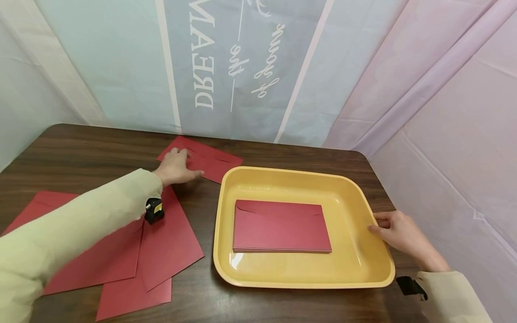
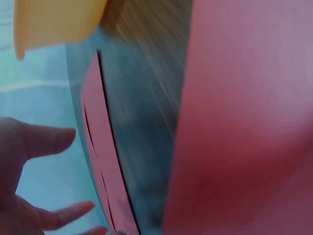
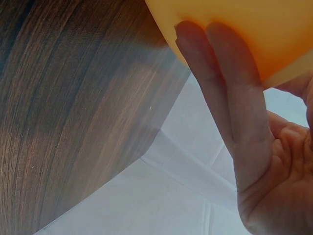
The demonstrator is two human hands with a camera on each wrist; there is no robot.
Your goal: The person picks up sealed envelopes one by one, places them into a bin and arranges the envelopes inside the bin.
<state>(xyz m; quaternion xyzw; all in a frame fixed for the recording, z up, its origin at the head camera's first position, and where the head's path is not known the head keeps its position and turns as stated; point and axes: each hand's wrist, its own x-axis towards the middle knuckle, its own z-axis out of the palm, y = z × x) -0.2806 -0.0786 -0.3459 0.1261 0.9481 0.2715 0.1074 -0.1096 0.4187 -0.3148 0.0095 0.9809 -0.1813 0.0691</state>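
Yellow tray (image 1: 350,251) on the desk (image 1: 242,309), gripped at its 3 o'clock edge by the right hand (image 1: 397,231), probably for steadiness, envelope stack (image 1: 280,226) inside; left hand (image 1: 177,167), fingers spread, grips nothing over the far envelope (image 1: 216,162) at 10, loose envelopes (image 1: 173,242) at 9.

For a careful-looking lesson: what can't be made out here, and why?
- Head view: exact count in the envelope stack; edges too thin.
- Head view: parts of the left envelopes, hidden beneath the left sleeve.
- Left wrist: most of the tray, cut by top edge.
- Right wrist: part of the right hand, cut by right edge.
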